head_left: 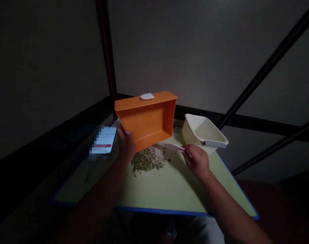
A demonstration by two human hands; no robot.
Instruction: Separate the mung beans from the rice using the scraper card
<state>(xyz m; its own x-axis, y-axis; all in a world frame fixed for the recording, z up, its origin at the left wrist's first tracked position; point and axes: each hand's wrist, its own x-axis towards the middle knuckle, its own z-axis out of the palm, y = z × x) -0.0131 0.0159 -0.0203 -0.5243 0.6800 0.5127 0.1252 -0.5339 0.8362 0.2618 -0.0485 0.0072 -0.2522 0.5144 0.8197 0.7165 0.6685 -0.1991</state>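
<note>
My left hand [127, 144] grips the left side of an orange bin [150, 123], which is tipped so that its open side faces me. A white tab [147, 96] sits on the bin's upper wall. Below its lower edge a pile of small green grains [149, 161], with some paler stuff at the back, lies spread on the table. My right hand [197, 161] is closed round the end of a flat white utensil [169, 146]; its tip reaches the bin's lower edge and the back of the pile. The kind of utensil cannot be made out.
A cream-coloured bin [186, 130] with a grey-white handle piece stands at the back right of the pale green, blue-edged table [169, 198]. At the left lies a lit phone [105, 140]. Grey walls with dark frames rise close behind.
</note>
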